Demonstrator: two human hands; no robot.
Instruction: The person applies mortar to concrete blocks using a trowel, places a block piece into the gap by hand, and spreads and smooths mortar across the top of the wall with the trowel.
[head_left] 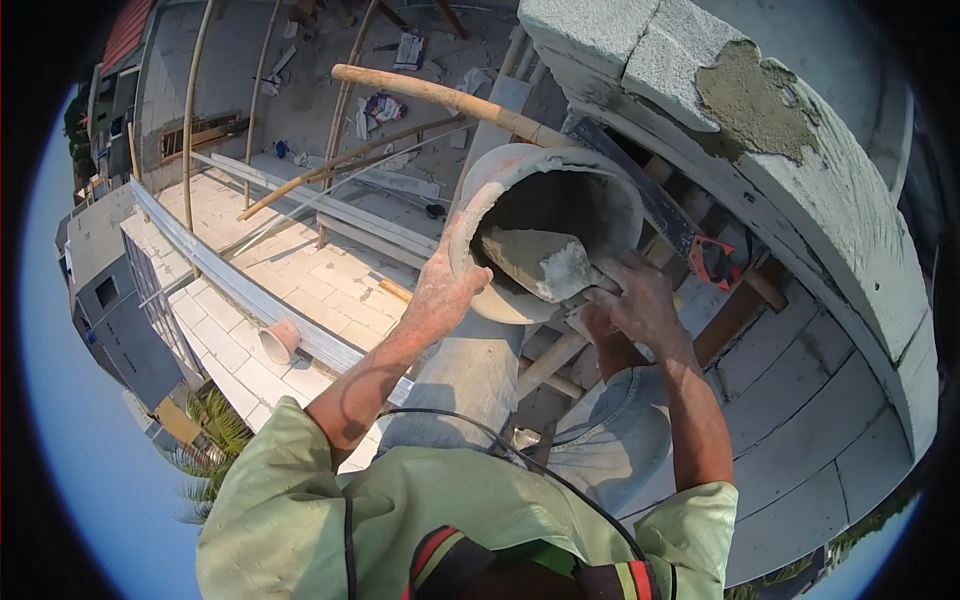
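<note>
My left hand point(447, 285) is closed over the near-left rim of a mortar-crusted bucket point(462, 235), thumb on the lip. The bucket is tilted with its mouth towards me, and grey residue coats its inner wall. My right hand point(638, 300) is closed around the handle of a trowel point(520, 258), at the bucket's near-right side. The trowel's blade reaches into the bucket's mouth, and a pale lump of mortar point(568, 270) sits on it near the handle. How much mortar lies deeper inside is hidden in shadow.
A block wall point(830, 200) curves along the right, with wet mortar point(755, 100) on top. A handsaw point(712, 262) with a red handle lies beside the bucket. Bamboo poles point(455, 97) cross ahead. A small pot point(280, 341) sits left on pale blockwork point(235, 315), near a drop.
</note>
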